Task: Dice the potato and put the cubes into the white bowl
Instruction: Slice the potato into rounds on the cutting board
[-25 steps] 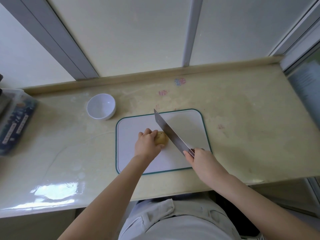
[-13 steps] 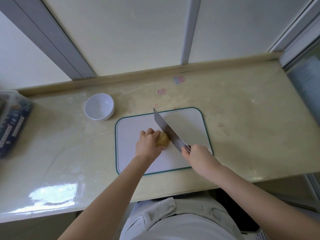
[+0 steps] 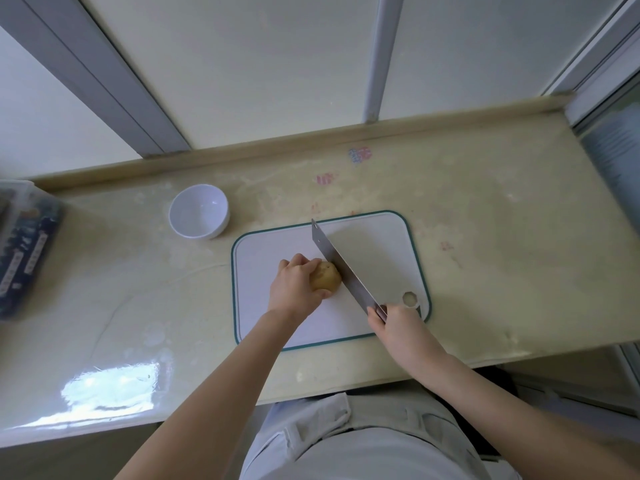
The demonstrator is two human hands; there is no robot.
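Observation:
A small brown potato [image 3: 326, 276] lies whole on the white cutting board [image 3: 374, 247] with a green rim. My left hand [image 3: 293, 285] grips the potato from its left side, fingers curled over it. My right hand [image 3: 398, 325] holds the handle of a wide cleaver [image 3: 341, 266], whose blade runs diagonally and touches the potato's right side. The white bowl [image 3: 198, 212] stands empty on the counter, to the upper left of the board.
The beige counter [image 3: 502, 258] ends at a raised back ledge and a near front edge by my body. A clear plastic box with dark blue packets [image 3: 24, 251] sits at the far left. A window frame rises at the right end.
The cleaver has come left until its blade meets the potato's right side. My right hand moved slightly toward the potato with it. My left hand keeps its grip.

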